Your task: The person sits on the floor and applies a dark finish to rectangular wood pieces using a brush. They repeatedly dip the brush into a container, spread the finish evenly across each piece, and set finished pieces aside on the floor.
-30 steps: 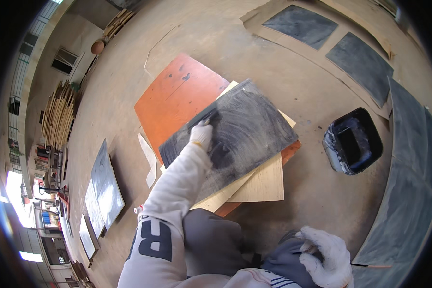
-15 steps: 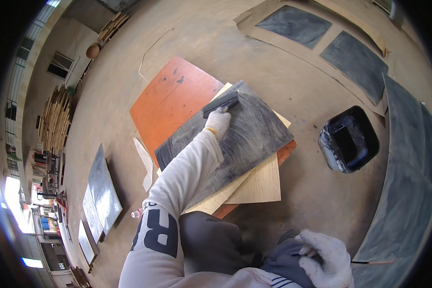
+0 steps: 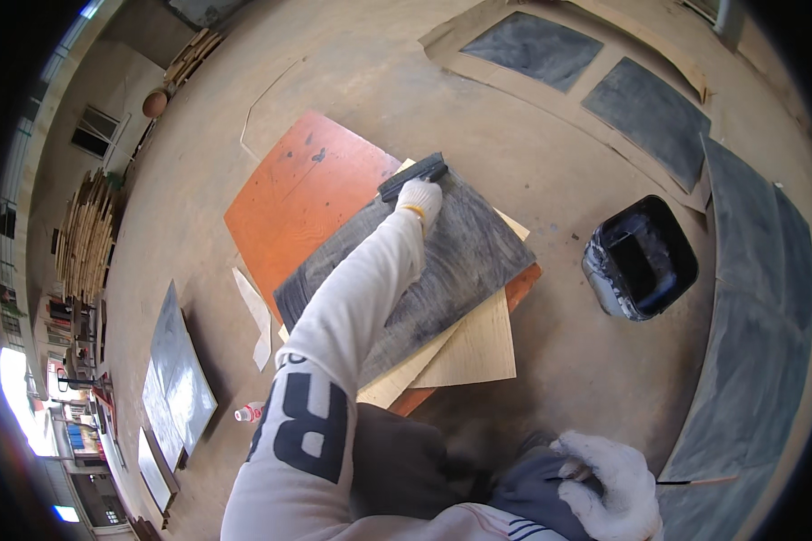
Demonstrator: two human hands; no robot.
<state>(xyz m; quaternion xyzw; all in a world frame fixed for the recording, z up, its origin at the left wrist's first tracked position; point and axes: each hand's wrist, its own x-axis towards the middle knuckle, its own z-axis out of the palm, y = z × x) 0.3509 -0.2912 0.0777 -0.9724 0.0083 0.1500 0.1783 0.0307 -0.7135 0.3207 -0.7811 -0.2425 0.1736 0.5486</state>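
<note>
My left hand (image 3: 419, 200), in a white knit glove with a yellow cuff, is closed round a wide black spreader (image 3: 412, 177). The spreader lies on the far edge of a grey-black streaked panel (image 3: 442, 270); its working edge is too small to make out. Under the panel, pale wood sheets (image 3: 474, 347) stick out at angles, and an orange board (image 3: 307, 198) extends to the far left. Low on the right, my gloved right hand (image 3: 609, 487) rests by my knee, fingers curved and apart from the thumb, with nothing visible between them.
A black bucket (image 3: 641, 261) with smeared walls stands right of the panel. Dark sheets (image 3: 758, 298) line the right side; others (image 3: 532, 50) lie farther off. At left are shiny panels (image 3: 180, 370), a small bottle (image 3: 249, 412) and stacked wood strips (image 3: 86, 234). A thin stick (image 3: 699, 481) shows beside my right hand.
My left hand and the spreader have moved slightly farther away, onto the panel's far edge. The surroundings have shifted left in view. My right hand stays where it was.
</note>
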